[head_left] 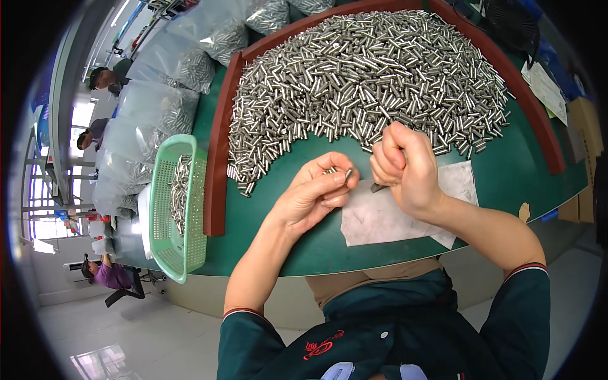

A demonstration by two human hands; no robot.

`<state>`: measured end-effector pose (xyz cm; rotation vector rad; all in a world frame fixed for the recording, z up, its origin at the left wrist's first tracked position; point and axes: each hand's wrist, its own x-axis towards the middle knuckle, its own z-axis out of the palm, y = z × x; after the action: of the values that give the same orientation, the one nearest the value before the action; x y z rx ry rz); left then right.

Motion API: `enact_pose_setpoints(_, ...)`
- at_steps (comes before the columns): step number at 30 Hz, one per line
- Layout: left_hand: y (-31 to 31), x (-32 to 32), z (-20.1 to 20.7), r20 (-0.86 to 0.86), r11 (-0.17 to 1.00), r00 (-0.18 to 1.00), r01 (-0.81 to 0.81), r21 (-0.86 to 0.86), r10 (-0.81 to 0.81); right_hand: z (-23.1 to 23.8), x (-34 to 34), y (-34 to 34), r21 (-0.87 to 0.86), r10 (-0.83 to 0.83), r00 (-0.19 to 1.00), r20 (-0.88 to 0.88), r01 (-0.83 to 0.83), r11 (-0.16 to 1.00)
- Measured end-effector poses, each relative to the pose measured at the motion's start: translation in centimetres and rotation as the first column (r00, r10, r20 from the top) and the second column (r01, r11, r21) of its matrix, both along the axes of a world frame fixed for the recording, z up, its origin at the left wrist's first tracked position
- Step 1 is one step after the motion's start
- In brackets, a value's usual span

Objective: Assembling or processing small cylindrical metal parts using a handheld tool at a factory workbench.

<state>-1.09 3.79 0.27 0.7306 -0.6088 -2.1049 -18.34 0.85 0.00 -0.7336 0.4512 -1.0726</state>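
Note:
A large heap of short silvery metal pins (367,69) covers the far part of the green table (272,209). In front of it my left hand (307,196) is closed, palm partly up. A small metal pin (349,173) shows at its thumb and fingertips, and more metal glints between the curled fingers. To its right my right hand (408,168) is curled into a fist. A dark tip (378,187) sticks out below that fist; what it belongs to is hidden. Under both hands' near side lies a smudged white cloth (380,221).
Dark red wooden bars (218,158) border the heap. A light green perforated basket (195,234) with some pins stands left of the bar. Clear plastic bags of pins (193,69) line the left and back. Papers (544,88) lie at the right. Several people are in the background.

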Motion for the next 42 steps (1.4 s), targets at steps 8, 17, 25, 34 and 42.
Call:
enact_pose_setpoints(8, -0.2, -0.3, -0.9, 0.056, 0.996, 0.994, -0.089, -0.013, 0.089, 0.0, -0.1, -0.2, -0.001, 0.007, 1.0, 0.011, -0.007, 1.0)
enact_pose_setpoints(17, -0.3, -0.5, -0.4, 0.06, 0.998, 0.996, -0.068, 0.015, 0.067, 0.1, -0.2, -0.3, 0.019, 0.009, 1.0, 0.008, -0.009, 1.0)
enact_pose_setpoints(25, -1.4, 1.4, -0.2, 0.519, 0.934, 0.791, -0.18, -0.309, 0.324, 0.1, -0.1, -0.3, 0.029, 0.002, 1.0, 0.021, -0.002, 1.0)
enact_pose_setpoints(34, -3.5, 0.5, -1.0, 0.598, 0.533, -0.021, 0.478, -0.698, 0.801, 0.1, -0.1, -0.3, 0.039, 0.0, 1.0, 0.015, 0.0, 0.999)
enact_pose_setpoints(42, -3.0, 1.0, -1.7, 0.632, 0.557, -0.061, 0.542, -0.629, 0.773, 0.2, -0.1, -0.4, 0.026, 0.01, 1.0, 0.016, -0.011, 1.0)
